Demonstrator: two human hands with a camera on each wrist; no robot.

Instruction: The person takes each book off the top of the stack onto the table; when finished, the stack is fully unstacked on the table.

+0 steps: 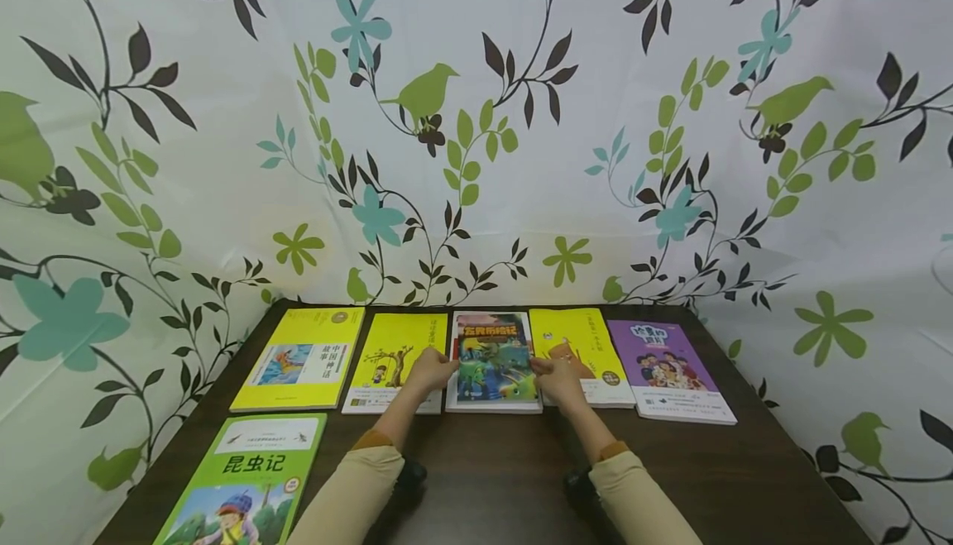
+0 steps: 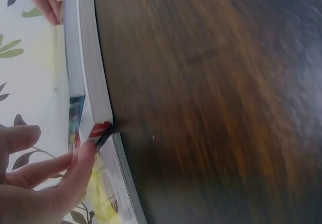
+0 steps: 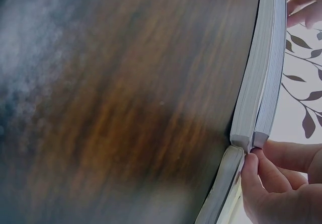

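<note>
A book with a blue-green illustrated cover [image 1: 493, 371] lies in the middle of the back row. The wrist views show it stacked on another thick book [image 2: 95, 63], whose corner is red. My left hand [image 1: 433, 370] holds the top book's left side, thumb and fingertips at its edge near the red corner. On the opposite side my right hand [image 1: 558, 381] grips the near right corner, its fingertips by the page edges [image 3: 271, 68]. Beside the stack lie a yellow book with a tree [image 1: 383, 355] and a yellow book with a brown animal drawing [image 1: 596, 363].
Further left is another yellow book [image 1: 313, 363], with a green book [image 1: 253, 462] nearer the front. A purple book [image 1: 663, 363] ends the row at right. Under everything is a dark wooden table [image 1: 491, 479], backed by a leaf-and-bird patterned curtain [image 1: 476, 222].
</note>
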